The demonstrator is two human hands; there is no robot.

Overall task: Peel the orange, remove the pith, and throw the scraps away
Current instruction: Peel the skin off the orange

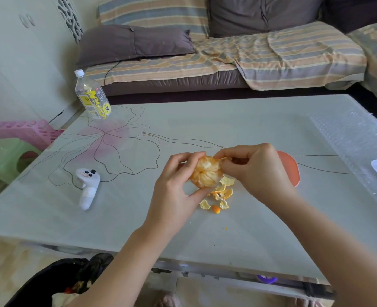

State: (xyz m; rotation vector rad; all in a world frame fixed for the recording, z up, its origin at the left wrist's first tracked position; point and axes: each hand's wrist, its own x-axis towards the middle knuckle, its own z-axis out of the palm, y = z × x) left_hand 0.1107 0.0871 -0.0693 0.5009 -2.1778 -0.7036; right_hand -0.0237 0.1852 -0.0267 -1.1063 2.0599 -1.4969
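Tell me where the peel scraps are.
In the head view, the peel scraps lie on the table just below the orange, between the left hand and the right hand.

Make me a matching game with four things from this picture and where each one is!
Things:
1. orange
2. peel scraps
3. bottle
4. white controller

Places:
A. stands at the far left corner of the table
B. lies on the table, to the left of both hands
C. gripped by the left hand, while the right hand pinches a thin strip at its top
D. lie in a little pile on the table, just below the fruit

Right pairs: 1-C, 2-D, 3-A, 4-B.
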